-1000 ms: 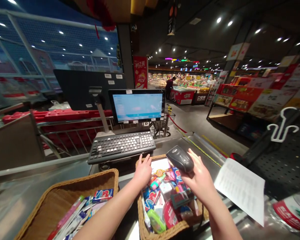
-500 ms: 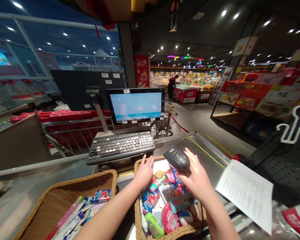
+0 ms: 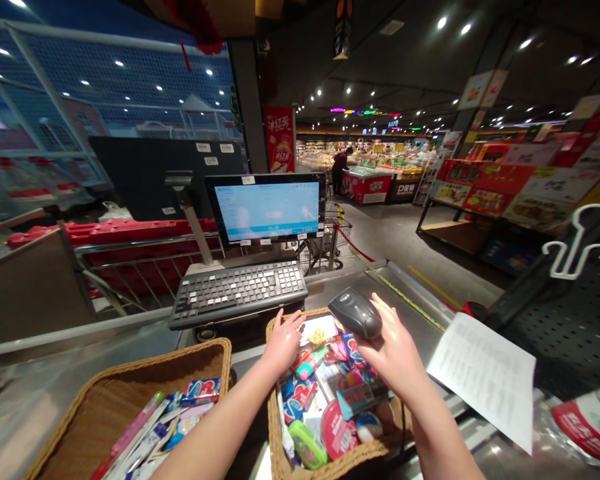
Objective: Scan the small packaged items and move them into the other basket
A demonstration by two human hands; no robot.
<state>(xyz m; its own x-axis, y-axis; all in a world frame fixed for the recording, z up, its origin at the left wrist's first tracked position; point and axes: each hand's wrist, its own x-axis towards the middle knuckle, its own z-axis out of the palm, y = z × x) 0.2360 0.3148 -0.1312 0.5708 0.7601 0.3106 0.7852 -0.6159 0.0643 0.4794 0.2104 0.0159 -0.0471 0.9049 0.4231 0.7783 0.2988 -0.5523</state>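
Observation:
My right hand (image 3: pixel 396 343) is wrapped round a black barcode scanner (image 3: pixel 355 311), held over the far part of a wicker basket (image 3: pixel 276 437). My left hand (image 3: pixel 283 341) rests at that basket's far left corner, fingers stretched out beside a white package with a yellow print (image 3: pixel 317 330); its thumb is hard to make out. The basket is full of small goods: a blue-and-red packet (image 3: pixel 300 400), a green plastic case (image 3: pixel 307 445), a round pink-red tub (image 3: pixel 337 430) and a teal box (image 3: pixel 363 398). A cord hangs below my right forearm.
A second wicker basket (image 3: pixel 80 417) with packets stands left. Behind are a keyboard (image 3: pixel 240 290) and a lit monitor (image 3: pixel 270 210). A printed sheet (image 3: pixel 485 377) and a red-and-white package (image 3: pixel 587 427) lie right. A person (image 3: pixel 340 170) stands by a distant freezer.
The whole view has shifted slightly. My left hand sits a little further left against the white package, whose yellow print shows more clearly. The scanner stays in my right hand over the basket.

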